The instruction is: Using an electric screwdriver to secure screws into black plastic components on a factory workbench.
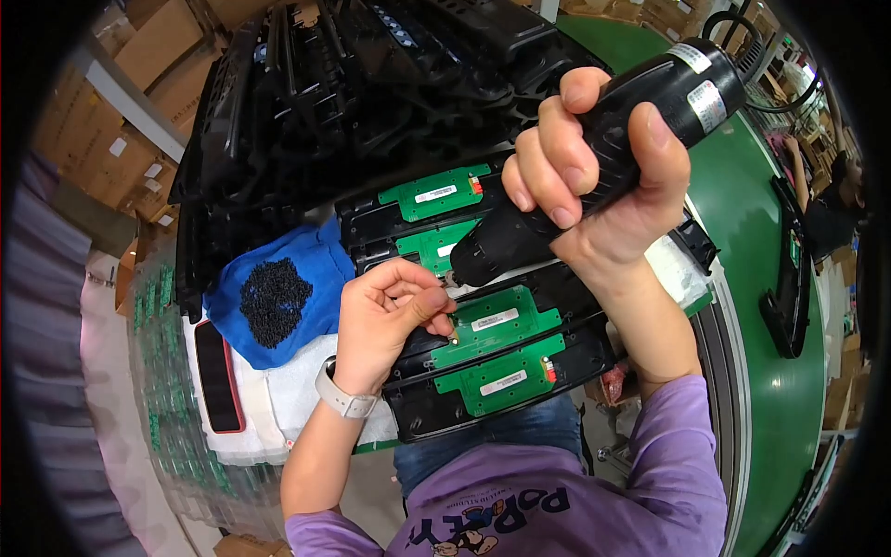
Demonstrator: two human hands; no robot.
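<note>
My right hand [626, 213] is wrapped round a black electric screwdriver [603, 139], which slants down and left to its nose above the green circuit boards. Close by that tip is my left hand [380, 311], its thumb and fingers pinched together; whatever lies between them is too small or hidden to make out. Below these fingers sits a green circuit board [506, 318] with a white label, set in a black plastic panel. A nearer board [492, 381] carries a red connector. Two farther boards, one of them this board [432, 192], lie in similar black panels.
Left of the panels, a blue cloth [325, 246] holds a heap of small black screws [276, 302]. A phone in a red case [220, 376] lies near bubble-wrapped boards [167, 399]. Black plastic parts [325, 102] are stacked behind. Another black panel [787, 269] rests on the green surface at right.
</note>
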